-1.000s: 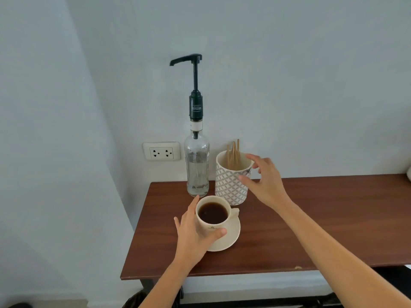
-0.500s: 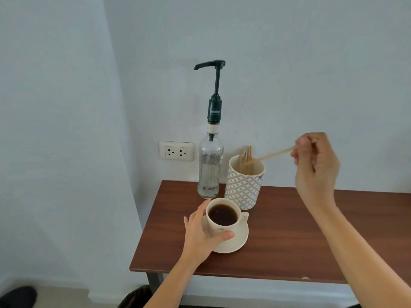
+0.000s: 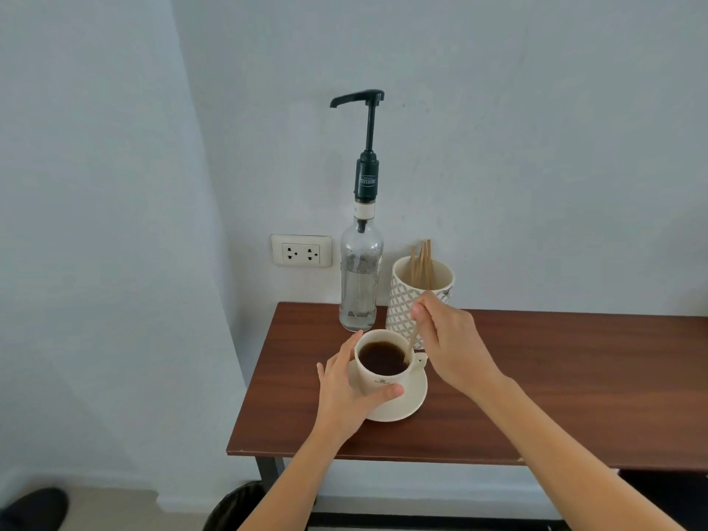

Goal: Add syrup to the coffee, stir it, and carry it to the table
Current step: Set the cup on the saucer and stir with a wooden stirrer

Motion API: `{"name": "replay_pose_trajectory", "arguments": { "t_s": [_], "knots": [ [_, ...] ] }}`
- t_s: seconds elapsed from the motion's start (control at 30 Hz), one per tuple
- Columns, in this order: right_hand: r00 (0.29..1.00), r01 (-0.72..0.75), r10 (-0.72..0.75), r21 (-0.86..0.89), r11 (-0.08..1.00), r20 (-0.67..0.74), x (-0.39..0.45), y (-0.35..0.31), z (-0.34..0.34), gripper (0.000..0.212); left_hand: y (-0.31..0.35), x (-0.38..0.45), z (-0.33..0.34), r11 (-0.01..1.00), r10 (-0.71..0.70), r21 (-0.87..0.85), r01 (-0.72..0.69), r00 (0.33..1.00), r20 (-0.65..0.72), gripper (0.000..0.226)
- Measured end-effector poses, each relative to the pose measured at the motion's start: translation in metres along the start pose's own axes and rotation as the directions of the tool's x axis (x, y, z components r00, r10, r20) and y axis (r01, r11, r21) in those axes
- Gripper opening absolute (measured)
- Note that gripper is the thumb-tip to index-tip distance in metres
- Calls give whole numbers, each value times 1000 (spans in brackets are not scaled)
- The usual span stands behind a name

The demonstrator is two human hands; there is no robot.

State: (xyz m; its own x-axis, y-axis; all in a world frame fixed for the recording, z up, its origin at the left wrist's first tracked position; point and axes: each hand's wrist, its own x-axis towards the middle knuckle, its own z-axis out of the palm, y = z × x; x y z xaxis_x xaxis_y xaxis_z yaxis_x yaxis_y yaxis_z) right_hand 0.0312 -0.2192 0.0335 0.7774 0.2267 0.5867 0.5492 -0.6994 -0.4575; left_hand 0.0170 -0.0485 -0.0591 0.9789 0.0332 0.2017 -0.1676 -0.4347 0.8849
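Observation:
A cream cup of dark coffee (image 3: 382, 360) stands on a cream saucer (image 3: 412, 402) near the left end of the brown table (image 3: 555, 385). My left hand (image 3: 344, 392) wraps around the cup's left side. My right hand (image 3: 448, 343) pinches a wooden stir stick (image 3: 413, 338) whose lower tip dips into the coffee at the cup's right rim. Behind the cup stands a clear glass syrup bottle (image 3: 359, 277) with a tall black pump, its spout pointing left.
A patterned white holder (image 3: 402, 300) with several wooden sticks stands right of the bottle, partly behind my right hand. A wall socket (image 3: 301, 251) sits left of the bottle. A dark bin (image 3: 233, 507) is under the table's left edge, a dark shoe (image 3: 32, 507) on the floor.
My right hand drew a stick out of the holder, lifted it to the right, then brought it down into the coffee. My left hand has stayed on the cup.

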Motion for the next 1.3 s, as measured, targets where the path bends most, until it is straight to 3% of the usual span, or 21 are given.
{"name": "replay_pose_trajectory", "arguments": {
  "t_s": [0.13, 0.3, 0.47, 0.63, 0.73, 0.8, 0.93, 1.07, 1.23, 1.3],
  "knots": [
    [998, -63, 57, 170, 983, 40, 2, -12, 11, 23, -3, -1, 0, 1000, -2, -7, 2, 1000, 1, 95],
    [1000, -27, 27, -40, 999, -11, 14, 5, 5, 23, -2, 1, 0, 1000, -13, -7, 13, 1000, 2, 94],
    [993, -111, 105, 158, 981, 48, 11, -11, 11, 23, -3, 0, 1, 1000, -7, -11, 7, 1000, 2, 94],
    [996, -91, 92, -30, 995, 9, 20, 3, 4, 24, -4, 2, 1, 1000, -1, 1, 1, 1000, -5, 94],
    [990, -131, 123, 110, 985, 75, 15, -10, 10, 25, -3, 1, 1, 1000, 4, -8, -4, 1000, -3, 92],
    [994, -104, 99, 118, 988, 42, 19, -11, 15, 22, -3, 0, 1, 1000, 4, 4, -4, 1000, -2, 93],
    [999, -46, 49, -117, 992, 24, 23, -1, 8, 22, -2, 1, 1, 1000, -10, 12, 10, 1000, 2, 92],
    [995, -50, 40, 120, 991, 86, 17, -14, 17, 25, -1, 2, 1, 999, -29, 34, 29, 1000, 2, 91],
    [998, -24, 29, -107, 994, 48, 25, -3, 10, 21, 1, 0, 0, 1000, -18, 5, 18, 1000, 3, 91],
    [995, -28, 28, 4, 1000, 97, 20, -9, 14, 24, 1, 0, 0, 1000, -24, 5, 24, 1000, 0, 92]
  ]
}}
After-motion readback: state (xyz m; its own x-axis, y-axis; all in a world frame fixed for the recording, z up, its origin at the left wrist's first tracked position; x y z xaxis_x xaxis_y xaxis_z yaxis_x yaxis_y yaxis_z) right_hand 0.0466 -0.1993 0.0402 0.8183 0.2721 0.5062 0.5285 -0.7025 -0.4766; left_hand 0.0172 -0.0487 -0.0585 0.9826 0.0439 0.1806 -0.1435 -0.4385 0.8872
